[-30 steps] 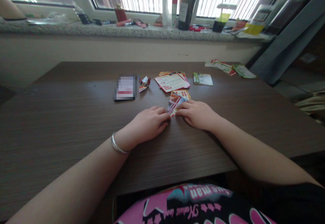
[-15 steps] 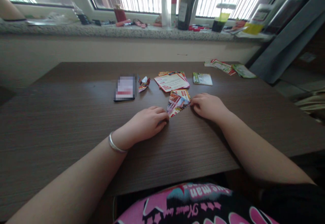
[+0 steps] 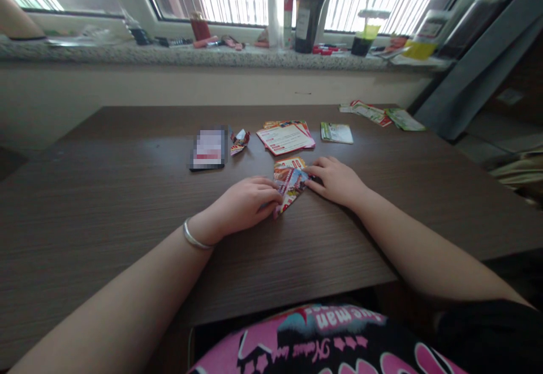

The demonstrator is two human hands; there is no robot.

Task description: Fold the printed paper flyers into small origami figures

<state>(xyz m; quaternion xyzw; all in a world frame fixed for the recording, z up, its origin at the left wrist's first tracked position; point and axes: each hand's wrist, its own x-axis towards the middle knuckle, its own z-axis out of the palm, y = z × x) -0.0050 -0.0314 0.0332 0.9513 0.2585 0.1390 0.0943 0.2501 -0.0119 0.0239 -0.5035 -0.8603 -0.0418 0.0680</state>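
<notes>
A colourful printed paper [image 3: 292,183], folded at an angle, lies on the dark wooden table between my hands. My left hand [image 3: 254,201] has its closed fingers on the paper's left edge, thumb side low. On the opposite edge, the fingertips of my right hand [image 3: 333,180] pinch the paper's right corner. Just behind it rests a pile of printed cards [image 3: 286,137]. To the left of the pile stands a small folded paper piece [image 3: 240,142] with red and yellow print.
A phone with a blurred screen [image 3: 207,149] lies left of the folded piece. A small stack of green-edged cards [image 3: 336,133] sits right of the pile, with more leaflets [image 3: 404,119] near the back right edge. Bottles and cups line the stone windowsill [image 3: 237,57].
The folded paper has shifted left and nearer to me, turning slightly, and now lies apart from the card pile. My right hand has moved left with it; my left fingers reach further over it.
</notes>
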